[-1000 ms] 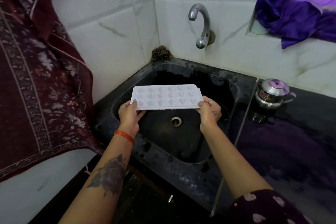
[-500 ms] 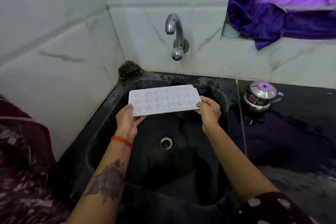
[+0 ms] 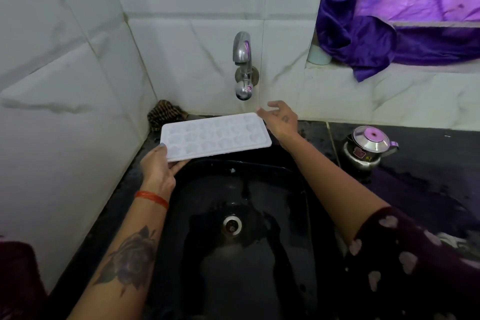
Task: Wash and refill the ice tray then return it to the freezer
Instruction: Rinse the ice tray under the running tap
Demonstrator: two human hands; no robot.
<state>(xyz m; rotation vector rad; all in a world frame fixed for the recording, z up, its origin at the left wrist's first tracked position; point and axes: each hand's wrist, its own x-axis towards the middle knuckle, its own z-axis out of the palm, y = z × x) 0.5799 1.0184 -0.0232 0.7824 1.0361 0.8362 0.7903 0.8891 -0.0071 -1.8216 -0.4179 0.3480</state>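
Observation:
A white ice tray point(image 3: 215, 135) with several small moulded cells is held flat above the far edge of the black sink point(image 3: 306, 189). My left hand point(image 3: 159, 169) grips the tray's near left corner. My right hand point(image 3: 279, 118) is off the tray, fingers spread, just past the tray's right end and below the chrome tap point(image 3: 242, 65) on the tiled wall. No water runs from the tap.
A dark scrubber point(image 3: 163, 114) lies in the back left corner by the wall. A small steel pot with a lid point(image 3: 367, 149) stands on the dark wet counter to the right. Purple cloth point(image 3: 376, 41) hangs over the window ledge. The drain point(image 3: 232, 225) sits mid-basin.
My right hand has let go of the tray's right end and moved up toward the tap. The left hand alone holds the tray, now farther back over the sink.

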